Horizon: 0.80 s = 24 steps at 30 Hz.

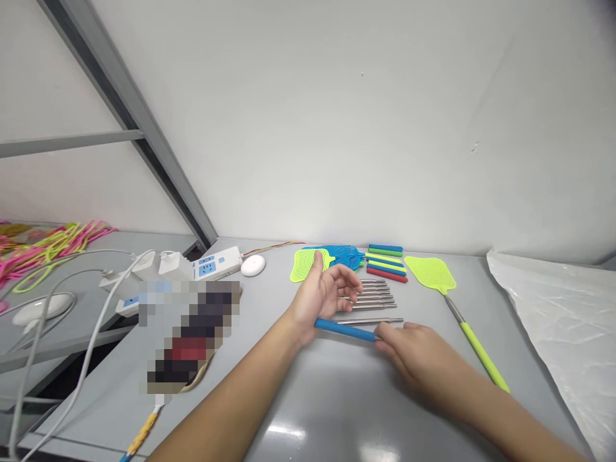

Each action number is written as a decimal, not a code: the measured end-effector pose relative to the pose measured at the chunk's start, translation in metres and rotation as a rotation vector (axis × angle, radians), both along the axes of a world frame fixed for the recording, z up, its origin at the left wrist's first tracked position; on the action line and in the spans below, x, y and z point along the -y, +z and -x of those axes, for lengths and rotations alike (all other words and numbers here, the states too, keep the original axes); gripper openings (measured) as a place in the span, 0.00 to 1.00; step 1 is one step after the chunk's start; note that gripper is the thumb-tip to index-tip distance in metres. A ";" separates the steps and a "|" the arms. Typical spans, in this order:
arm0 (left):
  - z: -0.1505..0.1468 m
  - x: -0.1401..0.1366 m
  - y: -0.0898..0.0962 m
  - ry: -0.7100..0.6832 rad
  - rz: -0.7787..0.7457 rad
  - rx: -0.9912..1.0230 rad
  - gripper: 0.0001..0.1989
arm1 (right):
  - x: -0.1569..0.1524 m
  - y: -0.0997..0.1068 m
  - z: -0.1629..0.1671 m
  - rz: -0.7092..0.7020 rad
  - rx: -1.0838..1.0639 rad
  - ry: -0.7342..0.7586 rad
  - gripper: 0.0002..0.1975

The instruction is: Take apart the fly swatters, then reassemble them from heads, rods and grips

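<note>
One blue grip sits clasped in the fingers of our right hand, its other end at our loosely opened left hand; surface spreads between our forearms, plastic edging its right.

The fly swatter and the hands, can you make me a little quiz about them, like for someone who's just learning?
1. Pick one. The tube in the right hand is:
A) red
B) blue
C) yellow

2. True or false? The left hand is clenched round the tube.

3. Fill the gap. On the swatter at the right, a metal ____ joins the mesh head to the lime grip.

Key:
1. B, blue.
2. False: the left hand is open, its fingers loosely curled.
3. Rod.
</note>
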<state>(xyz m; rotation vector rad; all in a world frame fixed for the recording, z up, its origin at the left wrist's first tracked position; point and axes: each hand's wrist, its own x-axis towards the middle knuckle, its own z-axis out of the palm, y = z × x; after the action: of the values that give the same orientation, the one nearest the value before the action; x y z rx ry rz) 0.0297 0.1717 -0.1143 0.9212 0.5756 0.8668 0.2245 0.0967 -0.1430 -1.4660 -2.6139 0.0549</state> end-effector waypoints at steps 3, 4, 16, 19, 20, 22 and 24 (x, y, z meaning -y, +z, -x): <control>-0.001 0.000 -0.003 0.007 -0.006 -0.032 0.38 | 0.002 -0.004 0.001 -0.066 0.045 0.026 0.13; -0.001 0.000 -0.004 0.017 -0.006 -0.046 0.39 | 0.002 -0.006 0.001 -0.087 0.058 0.035 0.13; -0.004 0.004 -0.009 -0.013 0.029 -0.070 0.40 | 0.006 -0.015 0.003 -0.250 0.172 0.062 0.14; -0.005 0.006 -0.007 -0.040 0.048 -0.104 0.40 | 0.006 -0.015 0.004 -0.266 0.184 0.066 0.14; -0.005 0.006 -0.007 -0.043 0.052 -0.112 0.40 | 0.006 -0.015 0.004 -0.269 0.187 0.068 0.14; -0.006 0.007 -0.007 -0.046 0.055 -0.122 0.40 | 0.005 -0.014 0.005 -0.275 0.190 0.070 0.14; -0.008 0.008 -0.009 -0.048 0.056 -0.126 0.40 | 0.005 -0.014 0.005 -0.277 0.194 0.075 0.14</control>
<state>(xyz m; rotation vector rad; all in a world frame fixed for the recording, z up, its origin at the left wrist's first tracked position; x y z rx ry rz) 0.0373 0.1642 -0.1231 0.9394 0.6800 0.7493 0.2199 0.0922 -0.1573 -1.3373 -2.6871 -0.4439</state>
